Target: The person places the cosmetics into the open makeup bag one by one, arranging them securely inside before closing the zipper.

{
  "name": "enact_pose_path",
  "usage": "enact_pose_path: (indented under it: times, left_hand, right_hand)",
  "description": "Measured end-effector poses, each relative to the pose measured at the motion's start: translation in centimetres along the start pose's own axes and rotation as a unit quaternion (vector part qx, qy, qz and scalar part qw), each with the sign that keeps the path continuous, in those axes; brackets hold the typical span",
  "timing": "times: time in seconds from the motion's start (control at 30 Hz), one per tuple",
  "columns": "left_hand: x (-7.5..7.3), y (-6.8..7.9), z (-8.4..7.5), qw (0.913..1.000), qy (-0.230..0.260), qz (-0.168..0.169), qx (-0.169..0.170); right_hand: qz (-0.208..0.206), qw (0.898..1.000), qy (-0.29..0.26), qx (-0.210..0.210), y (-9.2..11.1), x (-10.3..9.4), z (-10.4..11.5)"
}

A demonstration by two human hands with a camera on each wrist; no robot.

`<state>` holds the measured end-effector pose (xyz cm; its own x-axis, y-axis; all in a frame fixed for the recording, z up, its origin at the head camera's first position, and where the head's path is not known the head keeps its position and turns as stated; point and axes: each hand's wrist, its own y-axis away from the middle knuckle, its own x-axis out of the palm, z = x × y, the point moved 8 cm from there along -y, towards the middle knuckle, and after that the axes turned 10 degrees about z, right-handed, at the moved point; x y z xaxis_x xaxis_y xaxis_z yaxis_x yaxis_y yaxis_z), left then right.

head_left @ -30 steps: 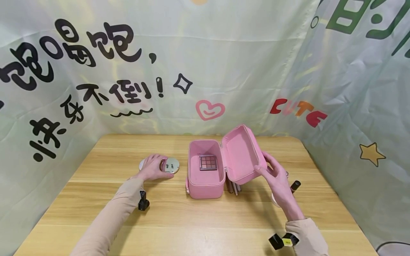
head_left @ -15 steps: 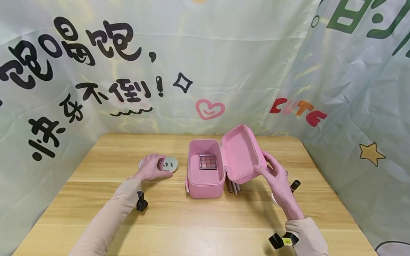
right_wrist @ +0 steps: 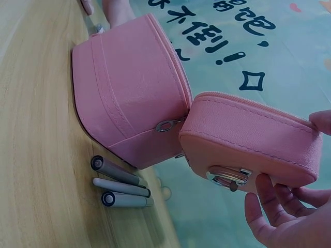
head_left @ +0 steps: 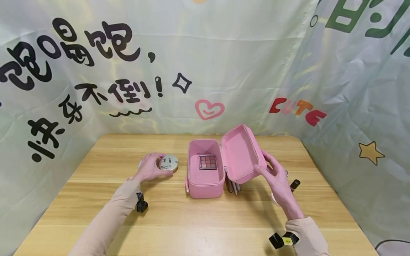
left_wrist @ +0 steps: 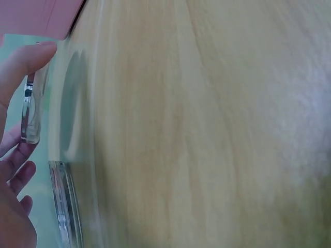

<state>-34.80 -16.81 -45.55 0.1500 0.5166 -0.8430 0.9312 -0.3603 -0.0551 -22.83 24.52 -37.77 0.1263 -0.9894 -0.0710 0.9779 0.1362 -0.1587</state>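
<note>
- Left of the pink case [head_left: 206,191], the left hand [head_left: 152,167] pinched a round compact [head_left: 169,163] by its edge, thumb on one side and fingers on the other. Judged: an edge hold suited so flat a thing and kept its face uncovered. The left wrist view showed the compact just above the wooden table [head_left: 198,220], tilted on edge.
- Farther left of the case, a second flat item [left_wrist: 66,206] lay on the table, mostly hidden by the left hand in the head view; contents not readable.
- On the case's right side, the right hand [head_left: 278,179] held the lid [head_left: 241,153], thumb at the rim, fingers against the outer face. Probable reason: a hinged lid could swing, and this grip kept the mouth uncovered.
- Inside the case, a palette [head_left: 208,162] lay flat on the floor, colour pans upward; the walls likely kept it from sliding out.
- Right of the case, partly under the lid, slim pens [right_wrist: 121,186] lay side by side.
- Farther right of the case, a black-capped tube [head_left: 295,185] lay beyond the right wrist, partly hidden.
</note>
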Motion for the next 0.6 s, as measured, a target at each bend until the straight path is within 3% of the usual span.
enact_pose_path:
  times: [0.2, 0.6]
  left_hand:
    - [-0.4, -0.1, -0.1, 0.9987, 0.046, -0.021, 0.005]
    - [-0.5, -0.3, -1.4, 0.994, 0.109, -0.002, -0.001]
  right_hand:
    - [0.001, 1.0, -0.002, -0.001, 0.0, 0.0, 0.0]
    - [-0.001, 1.0, -0.004, 0.003, 0.1, 0.1, 0.0]
